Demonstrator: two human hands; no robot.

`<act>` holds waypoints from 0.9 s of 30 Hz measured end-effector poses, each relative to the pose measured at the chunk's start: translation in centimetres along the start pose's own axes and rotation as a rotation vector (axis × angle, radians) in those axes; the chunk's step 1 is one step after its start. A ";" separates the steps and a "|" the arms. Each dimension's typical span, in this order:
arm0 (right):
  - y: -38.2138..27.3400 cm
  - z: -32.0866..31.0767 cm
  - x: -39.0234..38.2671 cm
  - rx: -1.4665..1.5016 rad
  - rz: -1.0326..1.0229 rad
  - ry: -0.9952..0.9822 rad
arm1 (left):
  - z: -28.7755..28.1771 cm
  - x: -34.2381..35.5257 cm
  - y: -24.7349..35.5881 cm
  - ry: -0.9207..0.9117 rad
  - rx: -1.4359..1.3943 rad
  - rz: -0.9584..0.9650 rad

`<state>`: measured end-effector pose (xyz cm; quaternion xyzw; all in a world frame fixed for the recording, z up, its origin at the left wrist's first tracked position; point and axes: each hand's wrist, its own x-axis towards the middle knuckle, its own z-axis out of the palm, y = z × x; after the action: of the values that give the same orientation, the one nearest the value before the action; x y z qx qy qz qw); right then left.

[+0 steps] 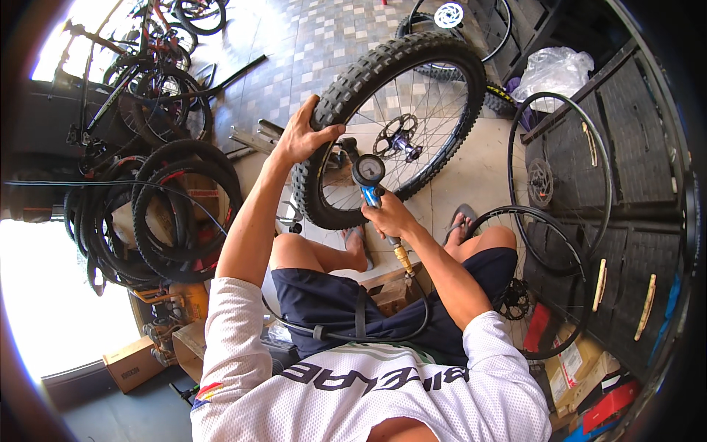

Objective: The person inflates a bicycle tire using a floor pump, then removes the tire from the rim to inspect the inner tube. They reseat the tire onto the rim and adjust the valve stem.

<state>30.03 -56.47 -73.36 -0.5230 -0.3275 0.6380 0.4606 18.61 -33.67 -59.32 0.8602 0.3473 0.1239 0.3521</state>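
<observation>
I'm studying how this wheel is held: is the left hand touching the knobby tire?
Touching. The head view shows the left hand gripping the knobby tire at its upper left edge, with no gap between them.

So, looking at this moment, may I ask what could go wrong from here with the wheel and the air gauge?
Only the left grip steadies the wheel by its tread; if it slips, the wheel might roll or drop toward the feet, which wear only open footwear. The hose loops across the lap, so a leg movement could tug the air gauge in the right grip.
</observation>
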 end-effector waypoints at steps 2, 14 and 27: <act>0.0 0.0 -0.3 -0.013 -0.023 0.014 | -0.2 0.1 -0.5 -0.009 0.054 -0.020; -0.4 0.7 -2.0 0.131 0.008 0.020 | 1.0 0.2 -6.4 -0.622 -1.220 -0.281; 0.0 -0.1 -0.1 0.491 0.273 -0.196 | 1.3 0.3 -8.9 -0.545 -1.317 -0.260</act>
<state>30.12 -56.56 -73.38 -0.3710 -0.1331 0.8017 0.4494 14.90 -29.60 -66.45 0.4216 0.2002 0.0457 0.8832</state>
